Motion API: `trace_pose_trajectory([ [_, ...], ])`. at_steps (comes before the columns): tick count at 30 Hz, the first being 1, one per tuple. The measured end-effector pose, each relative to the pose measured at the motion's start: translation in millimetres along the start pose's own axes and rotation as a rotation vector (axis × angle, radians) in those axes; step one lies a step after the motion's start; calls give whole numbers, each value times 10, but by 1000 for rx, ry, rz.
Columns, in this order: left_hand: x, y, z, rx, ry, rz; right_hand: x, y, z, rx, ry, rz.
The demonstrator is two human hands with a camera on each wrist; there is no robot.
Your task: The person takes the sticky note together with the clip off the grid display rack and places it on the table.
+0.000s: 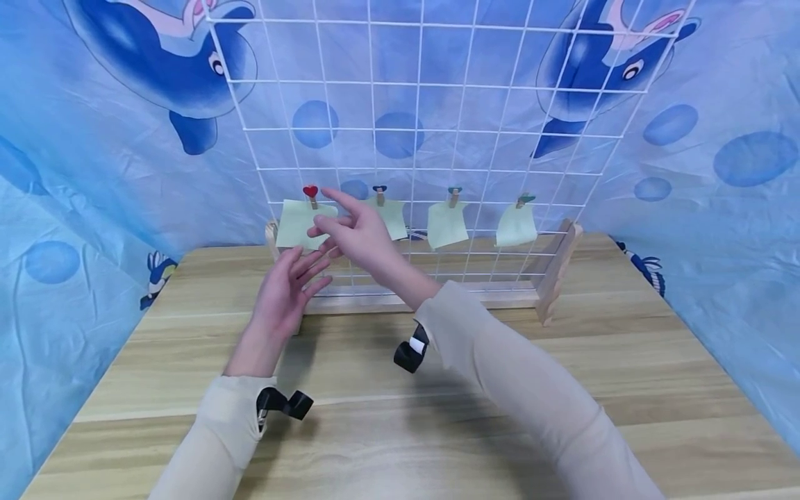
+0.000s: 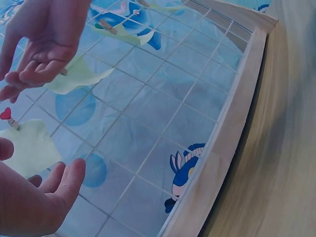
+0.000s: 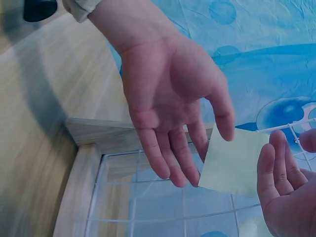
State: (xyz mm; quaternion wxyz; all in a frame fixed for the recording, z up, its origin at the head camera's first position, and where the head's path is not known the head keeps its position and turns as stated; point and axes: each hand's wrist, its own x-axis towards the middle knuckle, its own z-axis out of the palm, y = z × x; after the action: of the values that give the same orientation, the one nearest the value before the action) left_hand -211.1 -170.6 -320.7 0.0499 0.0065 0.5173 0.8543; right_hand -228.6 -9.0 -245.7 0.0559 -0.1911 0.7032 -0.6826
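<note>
A pale green paper note (image 1: 290,223) hangs at the left end of a white wire grid (image 1: 420,128), held by a small wooden clothespin with a red heart (image 1: 310,191). My right hand (image 1: 369,239) reaches across in front of it, index finger extended beside the heart and thumb over the paper's edge. Just below, my left hand (image 1: 284,292) has its palm turned up and fingers loosely spread near the note's lower edge. Neither hand grips anything. In the right wrist view the note (image 3: 232,163) shows between both hands.
Several more notes hang along the same row: one behind my right hand, another (image 1: 447,226) and one (image 1: 517,226) further right, each under a heart clothespin. The grid stands in a wooden base (image 1: 500,297) on a wood-grain table (image 1: 387,430). Blue cartoon-print cloth (image 1: 719,278) surrounds it.
</note>
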Motion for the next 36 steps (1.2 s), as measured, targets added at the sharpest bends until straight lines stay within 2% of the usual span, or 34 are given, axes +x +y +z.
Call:
trace_pose_trajectory([
  [6,23,9,14,-52,21,8,120,-65,41,5,-2,45],
  [17,34,18,37,-62,61,16,269,-78,145,46,-3,107],
  [36,105,12,80,-103,125,44,376,-29,252,100,175,81],
])
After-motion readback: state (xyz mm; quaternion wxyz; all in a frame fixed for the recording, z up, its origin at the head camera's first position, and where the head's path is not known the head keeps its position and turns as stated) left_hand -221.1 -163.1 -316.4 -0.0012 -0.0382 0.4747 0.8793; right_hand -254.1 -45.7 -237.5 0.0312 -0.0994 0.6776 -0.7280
